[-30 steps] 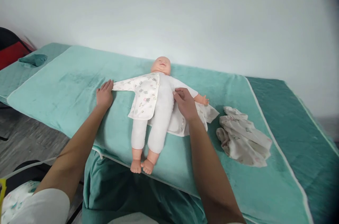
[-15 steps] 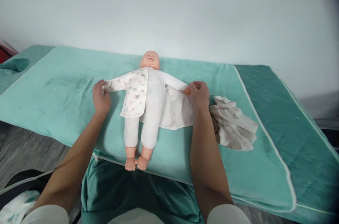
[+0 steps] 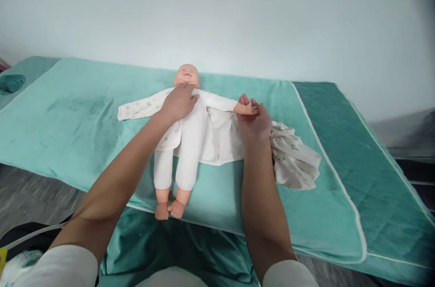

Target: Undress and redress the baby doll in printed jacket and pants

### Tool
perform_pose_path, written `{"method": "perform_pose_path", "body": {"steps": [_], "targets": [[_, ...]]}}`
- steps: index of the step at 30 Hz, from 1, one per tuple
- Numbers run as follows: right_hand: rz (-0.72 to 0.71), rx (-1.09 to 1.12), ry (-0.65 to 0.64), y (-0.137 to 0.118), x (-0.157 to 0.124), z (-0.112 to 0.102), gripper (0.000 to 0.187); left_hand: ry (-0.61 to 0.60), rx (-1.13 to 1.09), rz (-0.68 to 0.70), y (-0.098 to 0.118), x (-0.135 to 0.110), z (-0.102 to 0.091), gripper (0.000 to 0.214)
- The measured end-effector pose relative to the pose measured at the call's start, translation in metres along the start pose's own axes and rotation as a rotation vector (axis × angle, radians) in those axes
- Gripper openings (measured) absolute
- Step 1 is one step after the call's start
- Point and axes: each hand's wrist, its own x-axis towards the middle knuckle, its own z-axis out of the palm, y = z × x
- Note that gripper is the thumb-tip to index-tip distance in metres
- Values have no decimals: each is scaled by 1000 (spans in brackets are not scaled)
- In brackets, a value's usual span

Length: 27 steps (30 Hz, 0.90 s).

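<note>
A baby doll (image 3: 190,155) with a white cloth body lies on its back. Its arm on the left is inside the sleeve of a white printed baby jacket (image 3: 137,108); the jacket's other half lies spread beside the body on the right. My left hand (image 3: 180,102) rests open across the doll's upper chest, over the jacket's front edge, its fingertips partly hidden. With the palm turned up, my right hand (image 3: 254,119) cups the bare doll's hand (image 3: 245,108), fingers behind the wrist and thumb at the right side.
A crumpled printed cloth garment (image 3: 295,155) lies right of my right hand. Under everything is a green mat (image 3: 84,142) with white piping, on a darker green bed (image 3: 367,151) against a pale wall (image 3: 217,15). A printed white item (image 3: 23,264) shows at bottom left.
My left hand has let go of the sleeve cuff and moved right onto the doll's chest. My right hand has turned palm up under the doll's hand. The view has shifted slightly.
</note>
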Motion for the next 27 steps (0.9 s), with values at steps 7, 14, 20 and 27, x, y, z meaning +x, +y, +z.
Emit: {"method": "perform_pose_path", "body": {"steps": [7, 14, 20, 27], "targets": [[-146, -144, -246, -2, -16, 10, 37, -180, 338, 255, 43, 27, 32, 50], [-293, -680, -114, -10, -9, 1, 45, -230, 438, 332, 52, 49, 39, 41], [-243, -1651, 9, -5, -3, -11, 30, -140, 444, 329, 44, 44, 19, 47], [-273, -1287, -189, 3, -9, -10, 39, -152, 405, 306, 39, 39, 24, 43]]}}
